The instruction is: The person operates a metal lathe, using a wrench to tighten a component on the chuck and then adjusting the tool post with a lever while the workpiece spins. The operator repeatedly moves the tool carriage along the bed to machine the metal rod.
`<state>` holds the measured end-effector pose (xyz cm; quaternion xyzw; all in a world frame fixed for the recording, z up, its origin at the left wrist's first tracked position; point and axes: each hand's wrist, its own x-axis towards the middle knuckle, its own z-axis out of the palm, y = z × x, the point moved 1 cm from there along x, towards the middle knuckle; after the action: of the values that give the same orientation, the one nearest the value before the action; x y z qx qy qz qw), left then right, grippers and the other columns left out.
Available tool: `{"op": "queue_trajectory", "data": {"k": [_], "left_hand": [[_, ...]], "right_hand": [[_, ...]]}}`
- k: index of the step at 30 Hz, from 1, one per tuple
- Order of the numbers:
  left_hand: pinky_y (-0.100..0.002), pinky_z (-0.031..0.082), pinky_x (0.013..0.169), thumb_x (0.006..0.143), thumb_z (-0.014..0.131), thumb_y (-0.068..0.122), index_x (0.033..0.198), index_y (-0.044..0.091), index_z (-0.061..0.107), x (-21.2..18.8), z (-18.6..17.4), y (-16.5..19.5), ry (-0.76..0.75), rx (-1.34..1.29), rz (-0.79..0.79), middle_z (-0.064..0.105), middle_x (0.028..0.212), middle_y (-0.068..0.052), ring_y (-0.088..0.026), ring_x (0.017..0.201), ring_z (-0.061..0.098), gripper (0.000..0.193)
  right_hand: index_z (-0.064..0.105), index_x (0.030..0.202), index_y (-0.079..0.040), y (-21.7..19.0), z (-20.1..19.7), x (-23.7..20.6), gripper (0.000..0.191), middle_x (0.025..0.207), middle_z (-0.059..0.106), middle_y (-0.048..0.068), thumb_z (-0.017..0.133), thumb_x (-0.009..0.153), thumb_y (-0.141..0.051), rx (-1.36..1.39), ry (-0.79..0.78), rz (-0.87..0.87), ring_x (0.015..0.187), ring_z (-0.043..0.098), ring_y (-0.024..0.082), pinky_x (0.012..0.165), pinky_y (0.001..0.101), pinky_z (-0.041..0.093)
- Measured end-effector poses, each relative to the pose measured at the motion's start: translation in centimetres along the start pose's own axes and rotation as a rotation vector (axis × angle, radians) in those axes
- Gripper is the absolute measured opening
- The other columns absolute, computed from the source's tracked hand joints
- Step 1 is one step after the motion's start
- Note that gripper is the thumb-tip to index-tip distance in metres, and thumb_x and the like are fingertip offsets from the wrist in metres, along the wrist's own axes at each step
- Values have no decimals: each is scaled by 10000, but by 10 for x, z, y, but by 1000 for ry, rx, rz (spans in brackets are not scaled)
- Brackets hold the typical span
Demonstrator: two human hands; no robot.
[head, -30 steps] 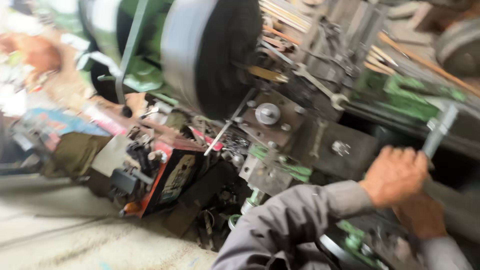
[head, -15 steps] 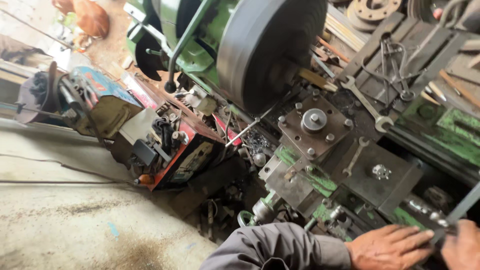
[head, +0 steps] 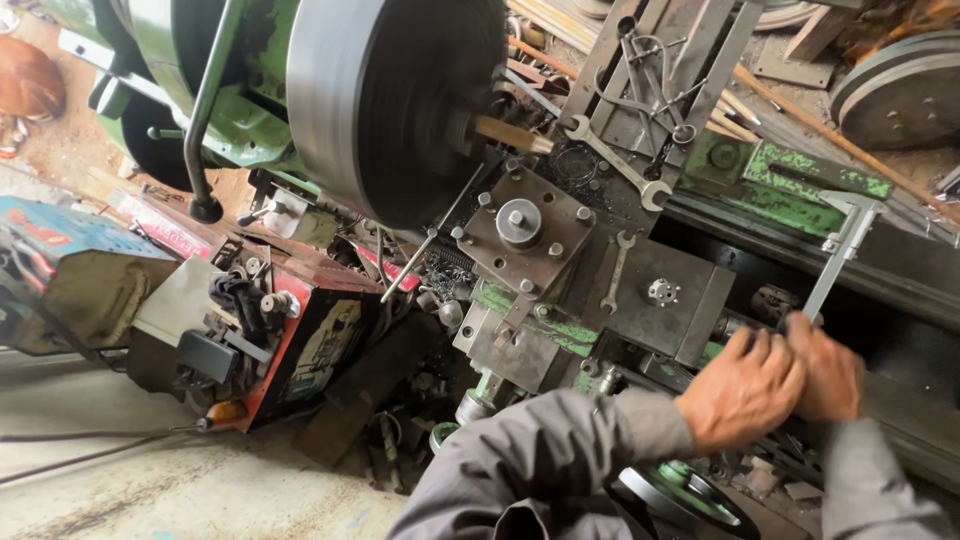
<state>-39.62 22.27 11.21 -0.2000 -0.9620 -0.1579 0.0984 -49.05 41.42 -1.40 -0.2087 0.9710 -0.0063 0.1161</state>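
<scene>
Now both hands have come together low on the caliper (head: 843,250) beside the lathe carriage (head: 640,300): left hand (head: 742,390) and right hand (head: 828,368) clamped around its beam, so I'm repositioning it.

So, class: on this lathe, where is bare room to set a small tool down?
The dark carriage plate is bare right of the small spanner, around its bolt. Crowded: the bed with the large spanner, and below the steel disc.
</scene>
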Motion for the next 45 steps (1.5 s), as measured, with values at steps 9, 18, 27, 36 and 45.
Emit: {"op": "queue_trajectory", "data": {"k": [9,18,27,36,45], "left_hand": [[-554,405,1205,875,527,297,1303,18,593,-68,13,12,-92,-29,78,519,1539,-214,-347,1448,518,515],[-419,482,985,996,588,256,1212,-16,614,10,1,-13,217,-417,-143,651,1240,-194,-331,1115,627,348],[-403,529,741,961,621,321,898,65,602,56,46,-26,-133,-308,-242,707,834,-132,-276,713,694,265],[-467,434,1072,947,564,257,1291,16,536,7,19,-14,38,-229,-73,618,1292,-229,-348,1224,600,422],[-510,232,1350,1027,431,274,1602,61,300,-33,20,-5,-267,71,57,281,1741,-181,-310,1635,313,627]], "right_hand": [[652,1199,-127,-35,-99,-19,296,886,757,142,651,909,-183,3,86,26,783,736,347,728,461,593],[655,1178,-99,-26,-28,-76,223,1037,736,105,646,989,-218,123,337,-61,856,714,299,714,388,565],[733,1023,-144,-24,34,-63,383,910,758,104,750,827,-472,-59,-70,190,834,750,283,699,408,589],[690,1200,-188,-4,8,-18,347,926,744,135,684,880,-324,288,51,6,843,731,326,716,440,569],[751,1206,-132,32,-20,34,401,1021,786,193,744,818,-234,370,-263,47,976,757,372,848,431,601]]}}
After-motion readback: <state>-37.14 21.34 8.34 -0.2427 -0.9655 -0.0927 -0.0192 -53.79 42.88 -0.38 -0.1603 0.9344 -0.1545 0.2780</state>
